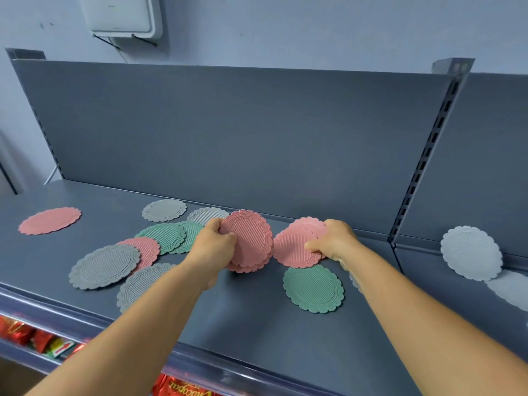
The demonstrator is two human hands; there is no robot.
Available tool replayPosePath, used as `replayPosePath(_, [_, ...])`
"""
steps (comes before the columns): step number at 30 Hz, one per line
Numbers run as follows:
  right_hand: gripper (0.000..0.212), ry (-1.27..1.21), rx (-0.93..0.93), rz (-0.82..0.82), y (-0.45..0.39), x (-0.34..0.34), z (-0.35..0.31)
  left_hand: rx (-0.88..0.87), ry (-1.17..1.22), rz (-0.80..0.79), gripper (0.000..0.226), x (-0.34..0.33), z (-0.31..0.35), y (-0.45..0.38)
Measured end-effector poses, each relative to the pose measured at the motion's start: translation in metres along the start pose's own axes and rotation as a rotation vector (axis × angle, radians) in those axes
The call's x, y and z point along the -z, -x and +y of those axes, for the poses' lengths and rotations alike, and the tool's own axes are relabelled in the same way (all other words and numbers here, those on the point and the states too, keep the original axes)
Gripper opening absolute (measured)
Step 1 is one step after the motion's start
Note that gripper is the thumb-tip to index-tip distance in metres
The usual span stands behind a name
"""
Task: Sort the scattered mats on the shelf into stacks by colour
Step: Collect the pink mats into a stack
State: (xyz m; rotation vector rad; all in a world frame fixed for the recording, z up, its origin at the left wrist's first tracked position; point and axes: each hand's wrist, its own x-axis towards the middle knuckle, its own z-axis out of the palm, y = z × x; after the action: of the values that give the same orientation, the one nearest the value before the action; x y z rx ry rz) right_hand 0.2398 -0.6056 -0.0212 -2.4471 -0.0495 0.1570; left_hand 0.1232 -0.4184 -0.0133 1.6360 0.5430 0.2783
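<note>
Scalloped oval mats lie scattered on a dark grey shelf (pixel 251 318). My left hand (pixel 213 244) grips a small bundle of pink mats (pixel 248 241), tilted up off the shelf. My right hand (pixel 333 241) pinches two overlapping pink mats (pixel 294 247) near the back panel. Another pink mat (pixel 50 220) lies alone at far left, and one pink mat (pixel 148 250) sits under a grey mat (pixel 104 265). Two green mats (pixel 167 235) overlap at centre left. A single green mat (pixel 313 288) lies in front of my right hand. More grey mats (pixel 164 210) lie behind.
A light grey mat (pixel 471 252) leans against the back panel on the neighbouring shelf at right, with another flat below it. A slotted upright (pixel 423 167) divides the two shelves. Red packaged goods (pixel 25 335) fill the shelf below.
</note>
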Motion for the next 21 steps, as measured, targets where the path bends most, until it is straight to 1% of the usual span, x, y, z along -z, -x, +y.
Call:
replayPosePath(2, [0.029, -0.220, 0.037, 0.025, -0.002, 0.000, 0.004, -0.011, 0.043, 0.016, 0.016, -0.001, 0.000, 0.001])
replayPosePath(4, [0.014, -0.446, 0.100, 0.104, 0.001, 0.004, 0.004, -0.017, 0.084, 0.040, 0.018, -0.003, 0.001, 0.002])
replayPosePath(6, [0.008, -0.606, 0.168, 0.214, 0.006, 0.010, -0.003, -0.020, 0.118, 0.074, 0.021, -0.002, 0.003, 0.003])
replayPosePath(7, [0.009, -0.683, 0.189, 0.251, 0.010, 0.013, -0.008, -0.024, 0.127, 0.092, 0.023, -0.001, 0.004, 0.004])
replayPosePath(8, [0.011, -0.756, 0.206, 0.263, 0.015, 0.015, -0.014, -0.029, 0.129, 0.112, 0.026, 0.001, 0.006, 0.005])
replayPosePath(10, [0.009, -0.858, 0.246, 0.185, 0.026, 0.014, -0.028, -0.033, 0.138, 0.135, 0.029, 0.005, 0.009, 0.008])
replayPosePath(11, [0.004, -0.878, 0.268, 0.118, 0.031, 0.009, -0.035, -0.029, 0.163, 0.129, 0.029, 0.007, 0.011, 0.012])
replayPosePath(13, [0.006, -0.857, 0.305, 0.012, 0.042, -0.005, -0.050, -0.011, 0.275, 0.089, 0.031, 0.012, 0.016, 0.020])
replayPosePath(15, [0.009, -0.820, 0.326, -0.030, 0.049, -0.023, -0.062, 0.002, 0.377, 0.061, 0.028, 0.019, 0.020, 0.029])
replayPosePath(17, [0.014, -0.802, 0.327, -0.042, 0.055, -0.040, -0.074, -0.015, 0.375, 0.065, 0.024, 0.028, 0.021, 0.034])
replayPosePath(19, [0.020, -0.790, 0.321, -0.068, 0.061, -0.056, -0.089, -0.025, 0.326, 0.054, 0.031, 0.041, 0.020, 0.037])
replayPosePath(21, [0.020, -0.769, 0.336, -0.106, 0.068, -0.068, -0.101, -0.020, 0.282, 0.035, 0.030, 0.049, 0.017, 0.037])
